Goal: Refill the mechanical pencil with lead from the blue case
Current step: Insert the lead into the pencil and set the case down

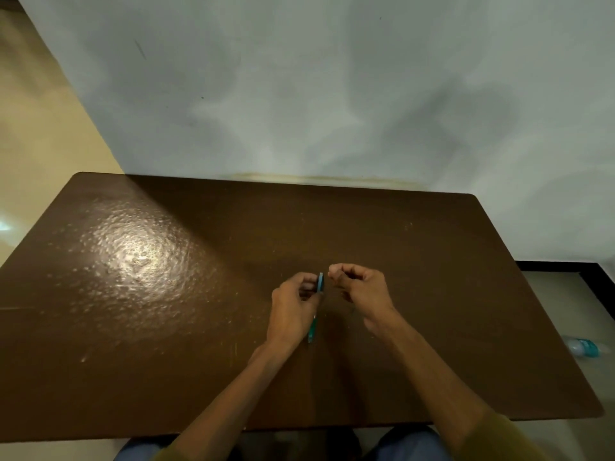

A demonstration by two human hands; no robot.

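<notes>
Head view: left hand (pixel 293 304) clamped on blue case (pixel 320 282), held on edge above mid-surface; a teal mechanical pencil (pixel 311 329) shows below the same hand, whether held or lying I cannot tell. Right hand (pixel 361 291) just beside the case, fingertips pinched together; any lead too fine to see. Judged: lead extraction stage, loading not yet done. Brown surface (pixel 432 277) bare all round, edges well apart; wall on the far side.

Blue case (pixel 320 282), teal pencil (pixel 311 331), brown table (pixel 166 294).
</notes>
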